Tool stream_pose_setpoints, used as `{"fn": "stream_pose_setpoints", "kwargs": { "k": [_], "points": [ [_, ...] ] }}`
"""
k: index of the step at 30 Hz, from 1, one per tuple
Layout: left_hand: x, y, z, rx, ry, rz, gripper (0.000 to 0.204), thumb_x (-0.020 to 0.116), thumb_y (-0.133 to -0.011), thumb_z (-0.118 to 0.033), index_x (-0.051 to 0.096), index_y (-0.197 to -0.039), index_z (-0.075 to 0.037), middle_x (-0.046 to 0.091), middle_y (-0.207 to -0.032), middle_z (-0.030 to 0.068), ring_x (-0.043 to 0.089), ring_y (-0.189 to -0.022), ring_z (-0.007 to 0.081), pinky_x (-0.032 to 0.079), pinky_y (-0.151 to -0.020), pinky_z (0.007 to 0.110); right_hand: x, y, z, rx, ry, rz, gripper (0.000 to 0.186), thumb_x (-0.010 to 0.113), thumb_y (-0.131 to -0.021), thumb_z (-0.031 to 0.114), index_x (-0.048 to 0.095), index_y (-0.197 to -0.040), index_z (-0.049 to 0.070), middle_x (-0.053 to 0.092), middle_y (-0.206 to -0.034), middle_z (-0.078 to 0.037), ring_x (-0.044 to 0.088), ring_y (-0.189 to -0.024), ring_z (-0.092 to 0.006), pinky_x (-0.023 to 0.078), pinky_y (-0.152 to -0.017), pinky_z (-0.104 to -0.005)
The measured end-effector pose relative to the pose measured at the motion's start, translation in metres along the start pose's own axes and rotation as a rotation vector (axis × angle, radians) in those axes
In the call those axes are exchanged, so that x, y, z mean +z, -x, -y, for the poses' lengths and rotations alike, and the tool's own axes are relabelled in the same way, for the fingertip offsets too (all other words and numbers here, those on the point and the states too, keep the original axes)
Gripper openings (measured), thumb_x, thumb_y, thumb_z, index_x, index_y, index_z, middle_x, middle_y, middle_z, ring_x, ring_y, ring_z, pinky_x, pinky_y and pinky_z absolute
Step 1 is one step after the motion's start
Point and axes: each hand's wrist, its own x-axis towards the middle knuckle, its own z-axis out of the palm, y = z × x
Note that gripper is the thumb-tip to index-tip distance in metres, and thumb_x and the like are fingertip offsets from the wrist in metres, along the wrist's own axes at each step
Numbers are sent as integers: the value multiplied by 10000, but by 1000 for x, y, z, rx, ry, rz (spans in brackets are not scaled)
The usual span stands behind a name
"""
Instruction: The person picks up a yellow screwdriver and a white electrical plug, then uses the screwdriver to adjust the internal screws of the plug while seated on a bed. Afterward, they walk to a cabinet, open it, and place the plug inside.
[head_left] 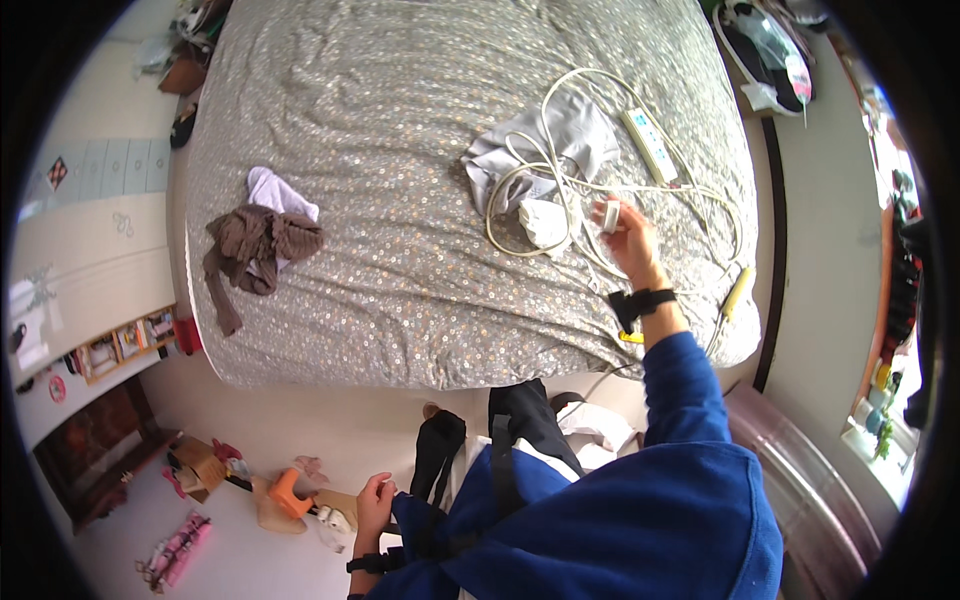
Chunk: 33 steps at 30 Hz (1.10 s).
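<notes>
My right hand (630, 240) grips a small white block, perhaps a charger (610, 215), above the bed, just right of a crumpled white cloth (540, 225). Around it loop white cables (548, 120) over a grey garment (590, 135), with a white power strip (648, 145) above. A yellow object (738, 298) lies near the bed's right edge. My left hand (375, 495) is low beside my body, its fingers curled; anything in them is too small to make out.
The patterned bed (380, 160) has brown and lilac clothes (262, 245) at left. Boxes and small items (195, 465) lie on the floor at lower left. A shelf of books (125, 345) stands left; a cluttered windowsill (875, 420) is right.
</notes>
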Motion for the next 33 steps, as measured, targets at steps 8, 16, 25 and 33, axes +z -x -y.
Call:
{"fn": "stream_pose_setpoints", "kwargs": {
  "k": [8, 16, 25, 33],
  "points": [
    [3, 34, 35, -27, 165, -143, 302, 604, -889, -225, 619, -1113, -24, 687, -847, 126, 659, -786, 196, 511, -728, 306, 303, 104, -34, 457, -854, 673, 452, 372, -1004, 400, 563, -1133, 11, 581, -1169, -195, 612, -878, -255, 459, -542, -263],
    [-11, 91, 130, -69, 421, -368, 325, 602, -888, -250, 620, -1120, -23, 669, -786, 103, 637, -690, 179, 506, -665, 299, 508, 256, -104, 765, -408, 1090, 659, 383, -936, 599, 532, -1205, 16, 607, -1036, -152, 587, -819, -193, 435, -519, -238],
    [-119, 139, 234, 60, 866, -783, 285, 575, -908, -133, 590, -1161, -4, 657, -823, 54, 605, -726, 106, 506, -698, 250, 619, 472, -268, 866, 151, 1100, 342, 442, -972, 169, 481, -1296, 68, 559, -1217, -123, 543, -1058, -203, 433, -837, -334],
    [-284, 186, 244, 463, 972, -1199, 309, 571, -917, -94, 548, -1212, -6, 623, -916, 43, 579, -761, 88, 479, -693, 229, 692, 568, -374, 702, 281, 1379, 274, 552, -894, -5, 572, -1161, 51, 622, -962, -37, 588, -829, -116, 471, -766, -255]
  ]
}}
